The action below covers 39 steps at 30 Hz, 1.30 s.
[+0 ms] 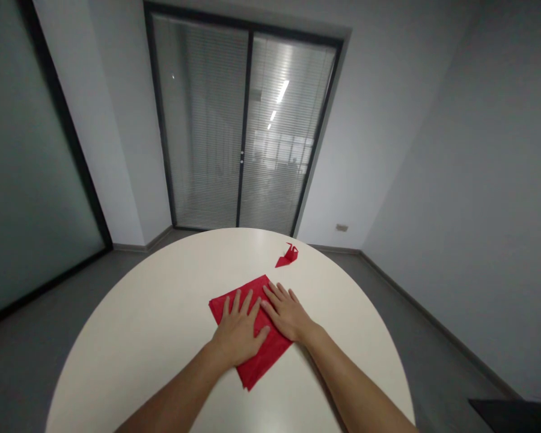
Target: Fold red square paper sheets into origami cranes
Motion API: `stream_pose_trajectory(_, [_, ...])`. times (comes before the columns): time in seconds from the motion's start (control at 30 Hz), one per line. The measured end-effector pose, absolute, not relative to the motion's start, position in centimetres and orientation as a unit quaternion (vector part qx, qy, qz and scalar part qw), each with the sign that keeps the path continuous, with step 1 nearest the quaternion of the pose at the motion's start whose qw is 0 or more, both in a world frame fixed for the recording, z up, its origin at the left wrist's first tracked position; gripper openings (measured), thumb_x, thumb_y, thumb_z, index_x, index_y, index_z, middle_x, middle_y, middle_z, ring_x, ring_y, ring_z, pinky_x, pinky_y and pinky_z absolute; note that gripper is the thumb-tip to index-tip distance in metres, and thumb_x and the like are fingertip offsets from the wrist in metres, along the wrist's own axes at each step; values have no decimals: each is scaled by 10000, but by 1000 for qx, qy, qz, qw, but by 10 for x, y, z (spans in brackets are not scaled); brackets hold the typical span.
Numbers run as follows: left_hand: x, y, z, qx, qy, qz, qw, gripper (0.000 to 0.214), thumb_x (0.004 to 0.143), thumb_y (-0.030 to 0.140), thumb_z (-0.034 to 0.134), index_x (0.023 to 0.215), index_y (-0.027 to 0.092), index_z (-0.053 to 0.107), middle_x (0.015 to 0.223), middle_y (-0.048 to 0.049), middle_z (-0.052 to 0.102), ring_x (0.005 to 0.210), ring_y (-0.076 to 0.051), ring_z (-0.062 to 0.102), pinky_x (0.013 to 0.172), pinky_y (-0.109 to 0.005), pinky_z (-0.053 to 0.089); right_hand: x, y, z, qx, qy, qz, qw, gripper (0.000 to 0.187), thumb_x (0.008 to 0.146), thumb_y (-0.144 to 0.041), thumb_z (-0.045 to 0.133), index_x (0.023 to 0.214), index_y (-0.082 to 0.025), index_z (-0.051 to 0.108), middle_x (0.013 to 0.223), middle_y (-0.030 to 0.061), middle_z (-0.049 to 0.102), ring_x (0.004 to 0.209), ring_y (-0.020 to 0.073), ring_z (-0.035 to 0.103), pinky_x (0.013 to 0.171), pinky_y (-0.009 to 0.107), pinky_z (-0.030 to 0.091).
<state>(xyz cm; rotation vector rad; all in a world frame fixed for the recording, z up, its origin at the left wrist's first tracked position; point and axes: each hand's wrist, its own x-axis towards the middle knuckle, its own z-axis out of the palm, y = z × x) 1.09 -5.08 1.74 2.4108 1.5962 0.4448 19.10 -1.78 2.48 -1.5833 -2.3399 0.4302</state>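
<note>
Red paper (265, 358), in layered sheets or folds, lies flat on the white round table (162, 313), turned at a slant. Across its left and middle part rests my left hand (240, 331), palm down with fingers spread. My right hand (286, 313) lies flat along the paper's right edge, its fingers stretched out and partly past that edge. The two hands almost meet at the right thumb and left forefinger. Beyond them, near the far side of the table, stands a red origami crane (288, 257), touched by neither hand.
Past the table is a dark-framed glass door or window (246, 120) with blinds. A frosted glass panel (36, 168) stands at the left, and a grey wall (478, 180) rises at the right. A black object (516, 415) shows at the lower right corner.
</note>
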Motion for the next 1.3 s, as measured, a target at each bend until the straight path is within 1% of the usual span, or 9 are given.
stream_pose_trajectory(0.1, [6, -49, 20, 817, 541, 164, 115, 716, 901, 579, 437, 1515, 212, 404, 1614, -136, 278, 1500, -420, 146, 1182, -656, 103, 211, 14, 24, -614, -769, 100, 144, 593, 1008, -540, 364, 1497, -213, 434, 1598, 125, 331, 1488, 345, 252, 1183, 573, 172])
stream_pose_trajectory(0.2, [2, -47, 23, 817, 538, 167, 124, 738, 896, 605, 429, 1519, 211, 397, 1617, -138, 268, 1499, -432, 135, 1178, -666, 102, 228, 53, 35, -650, -727, 80, 206, 434, 983, -387, 477, 1373, -227, 579, 1494, 116, 499, 1451, 299, 335, 1151, 474, 275])
stream_pose_trajectory(0.4, [-6, -39, 29, 816, 540, 160, 131, 746, 899, 610, 417, 1529, 212, 377, 1620, -146, 253, 1498, -437, 123, 1182, -662, 99, 246, 126, 70, -673, -690, 91, 248, 444, 909, -211, 516, 1340, -157, 610, 1400, 155, 578, 1460, 344, 297, 1133, 512, 276])
stream_pose_trajectory(0.6, [-13, -36, 33, 815, 536, 170, 142, 748, 891, 607, 438, 1535, 234, 362, 1631, -119, 229, 1499, -438, 120, 1178, -669, 103, 234, 147, 78, -622, -706, 140, 307, 266, 834, -187, 555, 1004, -175, 758, 1177, 103, 719, 1197, 279, 596, 1024, 380, 419])
stream_pose_trajectory(0.73, [-11, -35, 35, 804, 539, 207, 143, 746, 863, 613, 504, 1495, 222, 435, 1572, -139, 380, 1463, -441, 260, 1179, -652, 146, 219, 129, 73, -598, -683, 160, 387, 329, 888, -240, 499, 1097, -101, 712, 1166, 170, 710, 1032, 259, 674, 924, 370, 488])
stream_pose_trajectory(0.93, [-8, -31, 40, 744, 551, 359, 115, 560, 937, 357, 474, 1444, 123, 429, 1383, -178, 589, 1248, -307, 572, 1085, -474, 412, 194, 60, 70, -475, -674, 241, 512, 366, 903, -391, 568, 1147, -140, 676, 1118, 121, 726, 802, 199, 688, 770, 328, 547])
stream_pose_trajectory(1.07, [-4, -29, 30, 720, 538, 404, 168, 521, 946, 307, 484, 1438, 161, 390, 1246, -142, 676, 1154, -263, 642, 1015, -430, 478, 187, 4, 68, -416, -610, 286, 611, 342, 890, -403, 636, 1156, -188, 655, 892, 61, 724, 684, 177, 638, 660, 305, 539])
stream_pose_trajectory(1.17, [0, -32, 22, 721, 528, 404, 193, 470, 940, 285, 502, 1396, 189, 439, 1204, -129, 696, 1131, -272, 655, 996, -445, 490, 191, -24, 68, -375, -608, 271, 646, 322, 877, -350, 672, 1175, -232, 642, 1213, 99, 638, 850, 185, 660, 769, 335, 563])
stream_pose_trajectory(1.3, [5, -40, 29, 723, 498, 432, 206, 507, 942, 287, 508, 1433, 204, 410, 1257, -123, 673, 1182, -271, 630, 1048, -468, 458, 196, -35, 69, -341, -630, 276, 641, 309, 892, -303, 664, 1197, -264, 630, 1277, 95, 579, 934, 188, 655, 863, 361, 559])
